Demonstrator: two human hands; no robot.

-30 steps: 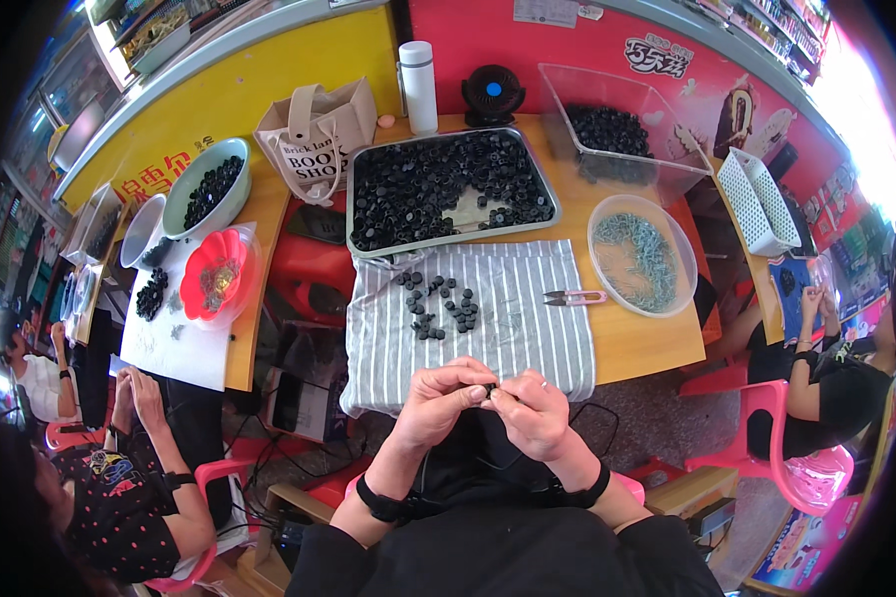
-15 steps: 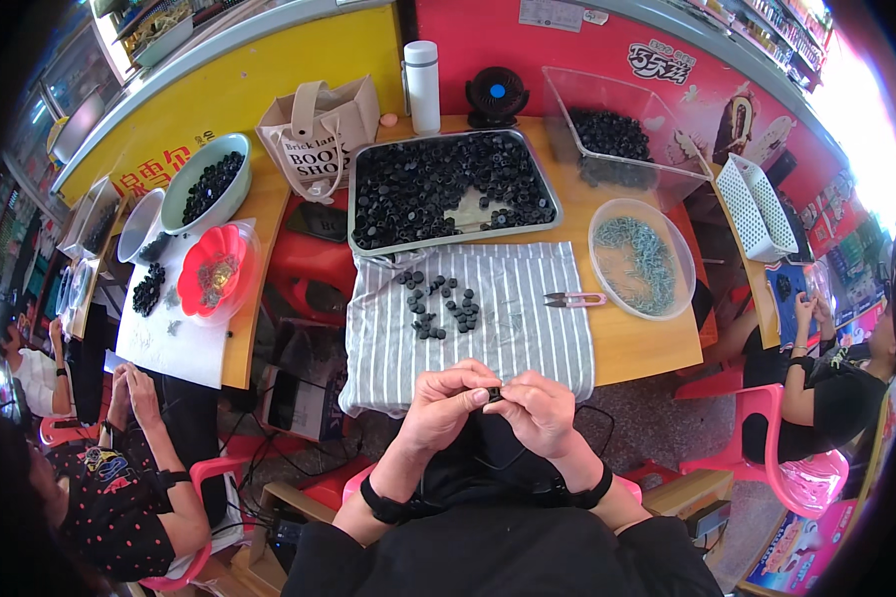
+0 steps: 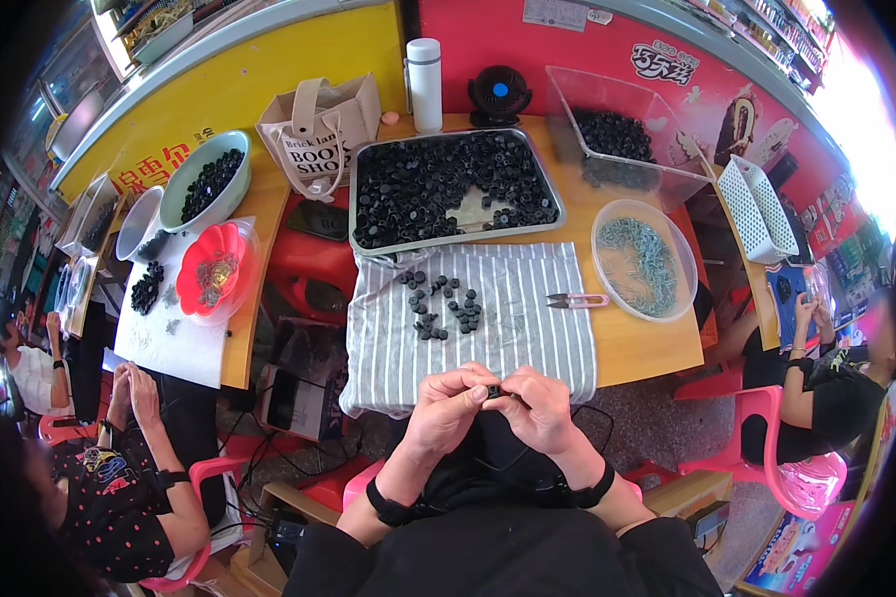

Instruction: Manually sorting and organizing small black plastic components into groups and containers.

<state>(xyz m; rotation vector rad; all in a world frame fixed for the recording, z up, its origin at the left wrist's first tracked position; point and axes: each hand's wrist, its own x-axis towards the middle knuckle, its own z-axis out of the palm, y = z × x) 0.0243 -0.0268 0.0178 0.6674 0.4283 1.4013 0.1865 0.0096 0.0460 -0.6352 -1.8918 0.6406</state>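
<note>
Just beyond my lap, at the near edge of the striped cloth [image 3: 543, 338], my two hands meet. My left hand [image 3: 446, 416] pinches a small black plastic part [image 3: 494, 391] between thumb and fingers. Closed against the same part from the other side is my right hand [image 3: 540, 413]; its fingertips hide much of the piece. Several small round black parts [image 3: 465, 318] lie loose on the cloth. Behind them a grey metal tray [image 3: 448, 240] holds a heap of similar black parts. Thread snips [image 3: 577, 300] with a pink handle rest at the cloth's right edge.
A round clear tub [image 3: 689, 289] of small silvery metal pieces stands right. Behind are a clear bin [image 3: 592, 85], a black fan [image 3: 499, 95], a white bottle [image 3: 424, 85] and a tote bag [image 3: 314, 134]. Other people sit at tables on both sides.
My right hand's fingers have shifted slightly around the small black part. The left hand keeps its pinch, and the things on the table have not moved.
</note>
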